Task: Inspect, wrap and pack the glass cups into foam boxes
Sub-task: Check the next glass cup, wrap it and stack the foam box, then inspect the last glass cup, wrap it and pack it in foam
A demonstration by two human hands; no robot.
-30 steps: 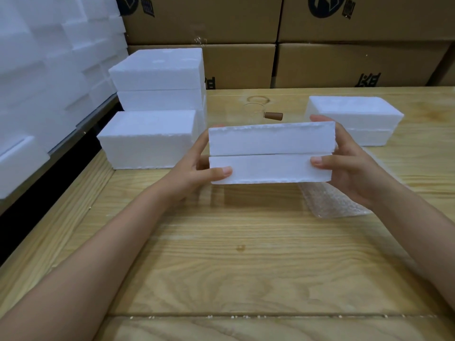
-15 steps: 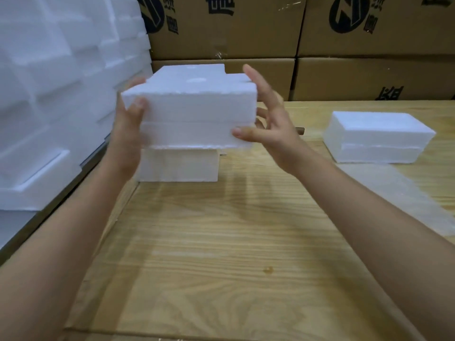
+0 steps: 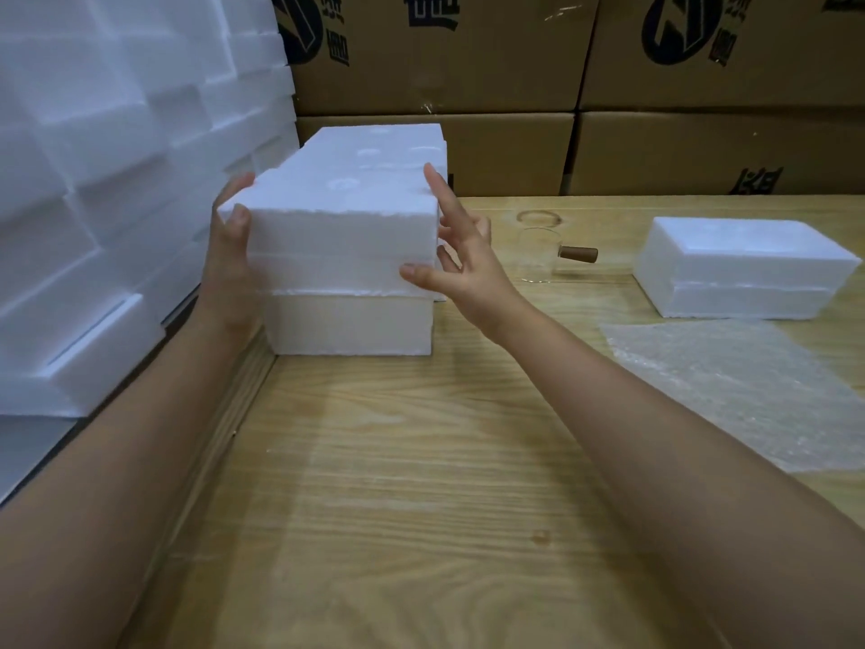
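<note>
Your left hand (image 3: 229, 260) grips the left end of the foam box (image 3: 341, 241) in the centre-left of the frame: the thumb lies on its front face and the fingers (image 3: 241, 185) curl over its top left corner. Your right hand (image 3: 461, 264) is at the box's right end with its fingers apart and straight, and only the thumb tip touches the front face near the lower right corner. The foam box sits on top of a lower foam box (image 3: 351, 325), which rests on the desk (image 3: 421, 484). More white foam (image 3: 374, 147) stands just behind them.

To the right of your right hand, a glass cup (image 3: 540, 255) with a brown handle (image 3: 579, 253) stands upright on the desk. Further right lies a closed foam box (image 3: 744, 278), with a sheet of bubble wrap (image 3: 739, 395) spread below it. Cardboard cartons (image 3: 515, 152) fill the top of the frame, and stacked foam pieces (image 3: 93, 180) fill the left.
</note>
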